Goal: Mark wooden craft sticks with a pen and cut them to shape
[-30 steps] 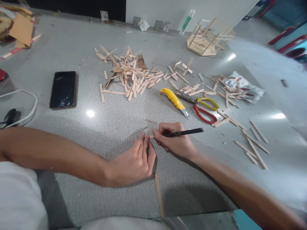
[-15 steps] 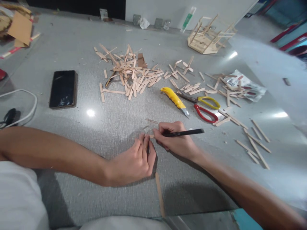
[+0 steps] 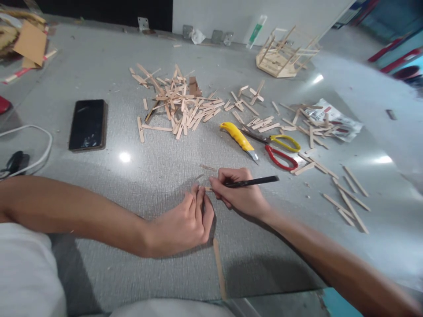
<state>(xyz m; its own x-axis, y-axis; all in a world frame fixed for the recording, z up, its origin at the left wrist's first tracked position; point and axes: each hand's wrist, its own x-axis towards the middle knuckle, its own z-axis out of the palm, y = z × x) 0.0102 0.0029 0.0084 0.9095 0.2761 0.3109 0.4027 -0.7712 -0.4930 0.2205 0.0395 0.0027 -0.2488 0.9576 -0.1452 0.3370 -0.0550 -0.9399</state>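
Observation:
My right hand (image 3: 239,189) is closed around a black pen (image 3: 256,182), its back end pointing right and its tip hidden by my fingers. A short piece of wooden stick (image 3: 208,189) shows between my two hands on the grey table. My left hand (image 3: 188,218) has its fingertips pressed together on this stick and pins it down; most of the stick is covered. Just beyond my fingers lie two thin wood slivers (image 3: 208,167). Farther off are a yellow utility knife (image 3: 237,136) with its blade out and scissors (image 3: 280,153) with one yellow and one red handle.
A heap of wooden sticks (image 3: 185,103) spreads across the middle, with more loose sticks (image 3: 346,198) at right. A dark phone (image 3: 87,124) lies at left near a white cable (image 3: 46,149). A stick frame (image 3: 280,59) stands at the back right, beyond a plastic wrapper (image 3: 340,121).
The view has shifted slightly, so the far objects sit a little lower and to the left. Both hands keep nearly the same pose over the stick.

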